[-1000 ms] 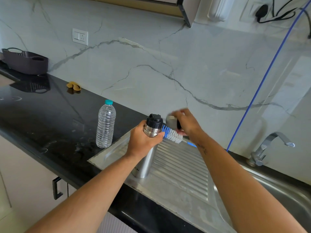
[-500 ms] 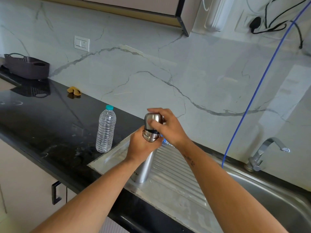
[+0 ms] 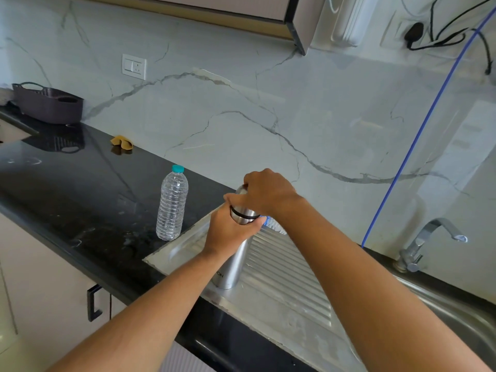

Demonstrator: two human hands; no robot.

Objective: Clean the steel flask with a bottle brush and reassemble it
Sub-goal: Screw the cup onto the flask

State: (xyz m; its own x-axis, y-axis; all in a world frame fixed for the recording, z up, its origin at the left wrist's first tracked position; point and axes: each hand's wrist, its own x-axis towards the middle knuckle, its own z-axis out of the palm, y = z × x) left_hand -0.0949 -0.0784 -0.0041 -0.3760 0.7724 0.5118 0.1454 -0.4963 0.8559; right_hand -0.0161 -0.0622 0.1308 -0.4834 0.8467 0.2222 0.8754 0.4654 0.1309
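The steel flask [image 3: 230,264] stands upright on the ribbed steel drainboard [image 3: 281,277]. My left hand [image 3: 228,232] grips its upper body just below the neck. My right hand [image 3: 265,193] curls over the steel cap [image 3: 241,210], which sits on the flask's top. A bit of the blue and white bottle brush [image 3: 272,223] shows on the drainboard behind the flask, between my two wrists; most of it is hidden.
A clear plastic water bottle [image 3: 171,204] with a teal cap stands on the black counter [image 3: 67,189] left of the drainboard. A dark basket [image 3: 48,104] and a tan cloth [image 3: 122,142] sit at the back left. The tap [image 3: 426,242] and sink basin [image 3: 456,312] lie right.
My right hand brought the steel cap from beside the brush onto the flask's black stopper and now covers it. The brush is left lying on the drainboard.
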